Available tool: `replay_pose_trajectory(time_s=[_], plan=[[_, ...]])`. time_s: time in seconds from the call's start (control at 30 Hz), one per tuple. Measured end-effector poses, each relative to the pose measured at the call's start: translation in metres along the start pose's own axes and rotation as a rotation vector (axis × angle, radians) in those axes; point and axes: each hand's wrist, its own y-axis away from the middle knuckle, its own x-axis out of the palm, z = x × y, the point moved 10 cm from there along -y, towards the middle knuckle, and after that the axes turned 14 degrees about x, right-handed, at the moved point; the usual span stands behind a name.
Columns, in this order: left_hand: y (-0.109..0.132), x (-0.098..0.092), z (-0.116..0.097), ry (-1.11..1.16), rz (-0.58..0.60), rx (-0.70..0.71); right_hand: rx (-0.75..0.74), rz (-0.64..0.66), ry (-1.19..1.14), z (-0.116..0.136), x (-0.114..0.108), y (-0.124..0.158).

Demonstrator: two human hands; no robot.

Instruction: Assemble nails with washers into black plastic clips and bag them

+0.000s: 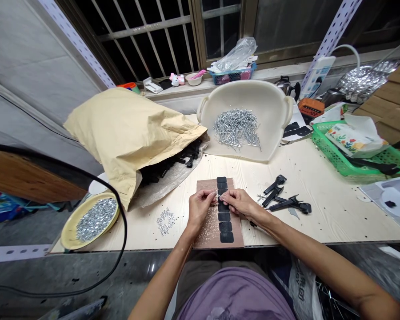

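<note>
My left hand [199,205] and my right hand [237,202] meet over a brown board [206,231] that carries a row of black pads [224,216]. Both hands pinch a thin metal pin [218,195] between their fingertips, just above the pads. A few black plastic clips [283,198] lie on the table right of my right hand. A small heap of tiny silver pieces [166,219] lies left of my left hand.
A white tray [273,102] holds a pile of metal pins [236,128] behind the board. A tan paper sack [126,133] spills black parts at the left. A yellow dish [66,235] of silver pieces sits at the front left corner, a green basket [333,160] at the right.
</note>
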Motion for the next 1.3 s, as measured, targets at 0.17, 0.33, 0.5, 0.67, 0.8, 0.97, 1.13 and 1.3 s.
replay_pose_trajectory(time_s=[0.17,0.33,0.5,0.67,0.8,0.97,1.13,1.3], plan=[[0.003,0.008,0.013,0.212,0.024,-0.092,-0.166,-0.169,0.165,0.025,-0.011,0.016],[0.004,0.01,0.019,0.309,-0.029,-0.149,-0.443,-0.403,0.465,0.054,-0.013,0.04],[0.001,0.009,0.012,0.233,-0.058,-0.078,-0.484,-0.468,0.611,0.052,-0.006,0.043],[-0.004,0.001,0.012,0.285,-0.132,-0.058,-0.477,-0.575,0.785,0.058,-0.002,0.049],[-0.005,-0.002,0.016,0.304,-0.17,-0.075,-0.489,-0.701,0.996,0.06,0.002,0.053],[-0.003,-0.004,0.003,0.199,-0.198,0.02,-0.543,-0.762,0.99,0.062,0.005,0.057],[-0.003,-0.008,-0.008,0.091,-0.203,0.056,-0.394,-0.493,0.558,0.051,-0.007,0.033],[-0.003,-0.001,0.001,0.222,-0.137,0.006,-0.355,-0.478,0.506,0.052,-0.014,0.032]])
